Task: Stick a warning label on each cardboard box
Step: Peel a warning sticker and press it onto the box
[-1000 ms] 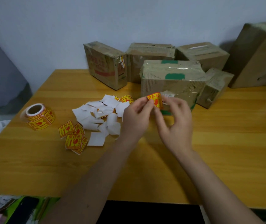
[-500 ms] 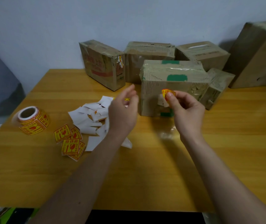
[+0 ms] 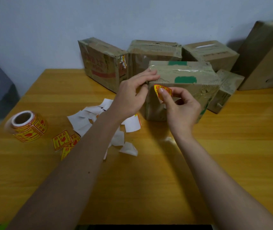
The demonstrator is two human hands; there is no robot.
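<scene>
Wooden table [image 3: 149, 188]: right hand [image 3: 180, 108] pinches label [image 3: 163, 92] (against box [image 3: 190, 90]).

Near half of the table [image 3: 149, 188] is open wood, free pass for either hand. Left-centre is cluttered: white backing scraps [image 3: 86, 120], loose labels [image 3: 61, 140], label roll [image 3: 27, 126] near the left edge. Front box [image 3: 190, 90] stands mid-table, both hands on its near-left corner. Behind it a row of boxes [image 3: 102, 63] against the wall, packed close, no gap to reach through. Right side of table open up to the big box [image 3: 265, 60].
</scene>
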